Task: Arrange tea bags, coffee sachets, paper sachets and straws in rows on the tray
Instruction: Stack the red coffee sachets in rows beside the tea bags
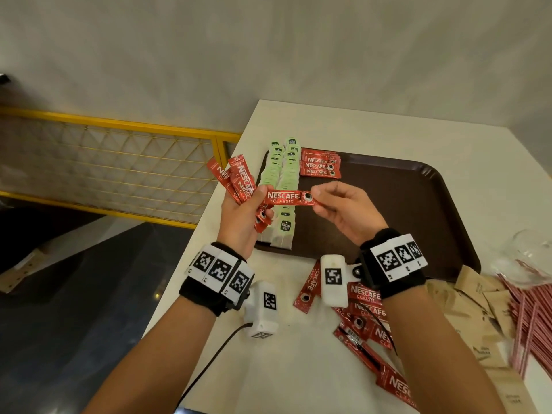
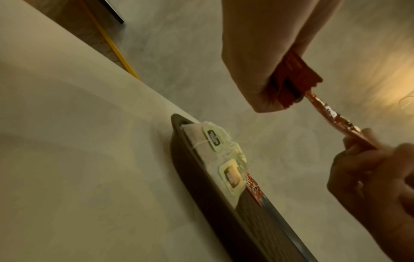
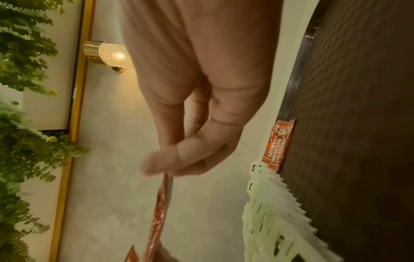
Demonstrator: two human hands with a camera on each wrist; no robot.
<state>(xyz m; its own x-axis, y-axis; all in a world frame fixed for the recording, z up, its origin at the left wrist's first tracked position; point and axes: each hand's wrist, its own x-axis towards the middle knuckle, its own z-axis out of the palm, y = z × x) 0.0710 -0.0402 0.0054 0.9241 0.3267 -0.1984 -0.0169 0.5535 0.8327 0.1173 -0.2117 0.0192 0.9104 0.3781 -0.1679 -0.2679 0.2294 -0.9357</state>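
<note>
A dark brown tray point(image 1: 403, 204) lies on the white table. Two rows of green tea bags point(image 1: 282, 180) run along its left side, with a short stack of red coffee sachets point(image 1: 320, 166) beside them at the far end. My left hand point(image 1: 242, 216) grips a bunch of red coffee sachets point(image 1: 239, 179) above the tray's left edge. One coffee sachet point(image 1: 288, 198) is held level between both hands: my right hand point(image 1: 340, 209) pinches its right end, the left thumb its left end. The same sachet point(image 2: 331, 115) shows edge-on in the left wrist view.
Loose coffee sachets point(image 1: 367, 312) lie on the table near me, under my right forearm. Brown paper sachets point(image 1: 478, 300) and a heap of red-striped straws point(image 1: 528, 318) sit at the right. A clear glass point(image 1: 528, 249) stands by the tray's right corner. A yellow railing point(image 1: 119, 162) borders the table's left.
</note>
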